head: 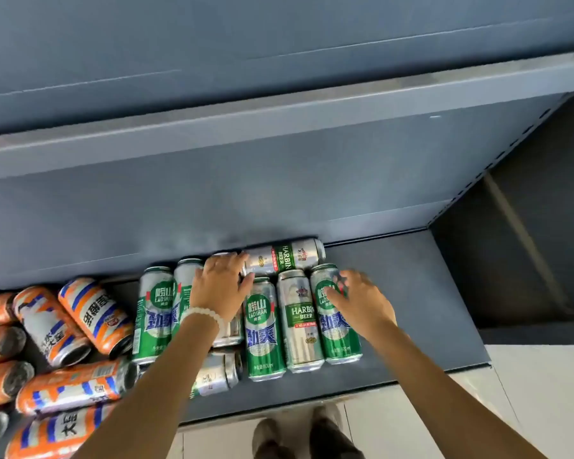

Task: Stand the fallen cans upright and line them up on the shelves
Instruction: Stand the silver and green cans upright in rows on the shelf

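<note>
1. Head view, looking down at a low grey shelf where every can in sight lies on its side; as far as I can judge, none stands upright yet, so the task is barely begun.
2. The left hand, with a pale bead bracelet on the wrist, rests over a silver can in the middle of the group, fingers spread and curling over its far end. Whether it truly grips the can, I cannot tell.
3. The right hand hovers at the rightmost green can, fingers loosely spread; it is blurred, so contact is unclear.
4. Three cans lie side by side there: a green can, a Harbin can and the rightmost green can, long axes running from the shelf's back to its front edge.
5. A second Harbin can lies crosswise behind them, long axis left to right.
6. To the left, orange cans lie jumbled at mixed angles, all still to be stood up and lined up.
</note>
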